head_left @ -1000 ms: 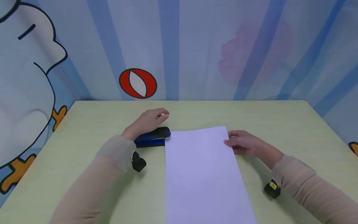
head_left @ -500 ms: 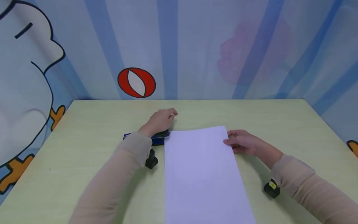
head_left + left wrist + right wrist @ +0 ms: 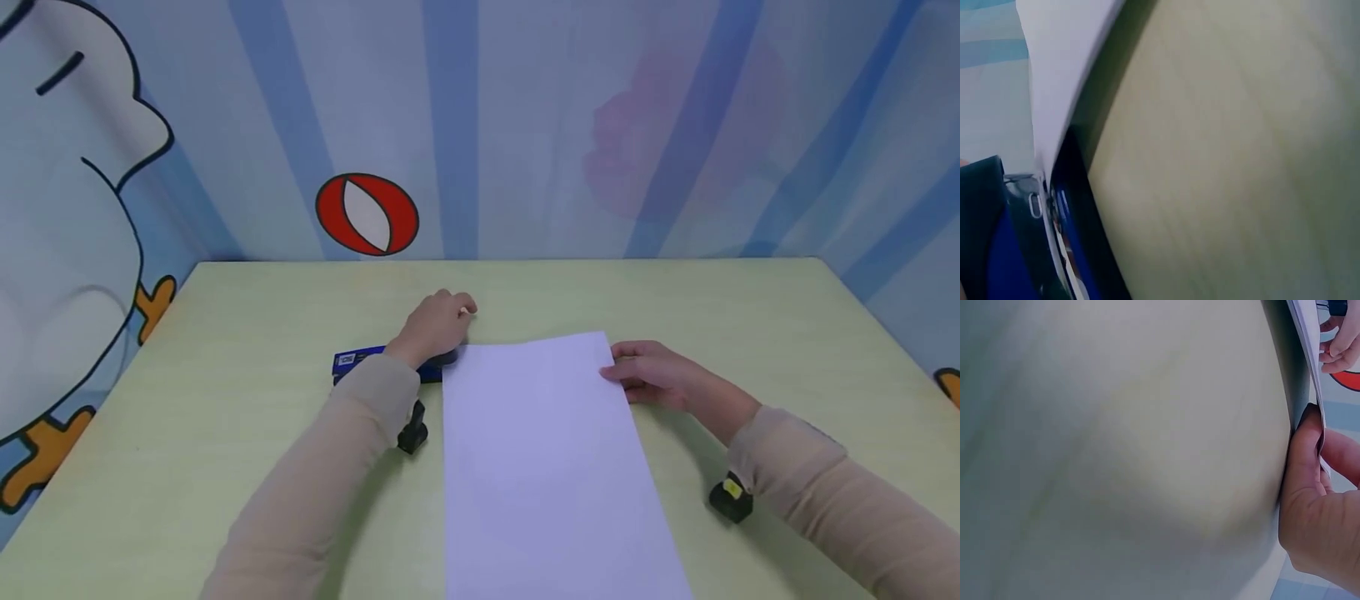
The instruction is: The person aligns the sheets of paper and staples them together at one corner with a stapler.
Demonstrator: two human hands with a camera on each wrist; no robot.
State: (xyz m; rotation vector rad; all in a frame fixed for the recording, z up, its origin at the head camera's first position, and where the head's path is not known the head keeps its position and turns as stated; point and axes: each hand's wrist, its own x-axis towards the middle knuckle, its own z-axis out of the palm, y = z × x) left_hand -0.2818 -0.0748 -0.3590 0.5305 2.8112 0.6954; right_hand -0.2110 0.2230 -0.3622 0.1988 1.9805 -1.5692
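A blue and black stapler (image 3: 354, 361) lies on the table, its front end meeting the top left corner of a stack of white paper (image 3: 540, 458). Over the stapler's top, my left hand (image 3: 435, 323) rests with loosely bent fingers reaching past it. The left wrist view shows the paper corner between the stapler's (image 3: 1016, 250) upper arm and base. At the upper right edge of the stack, my right hand (image 3: 663, 375) pinches the sheets between thumb and fingers. Seen from the right wrist, that edge is lifted slightly off the table.
The pale wooden table (image 3: 750, 317) carries the stapler and paper. Behind it stands a blue striped backdrop (image 3: 525, 133) with a printed red and white ball (image 3: 367, 214). A black wrist camera (image 3: 731, 497) hangs below the right sleeve.
My left hand has moved right along the stapler's top toward its front end, uncovering its rear. The right hand keeps its grip on the paper, which stays in place.
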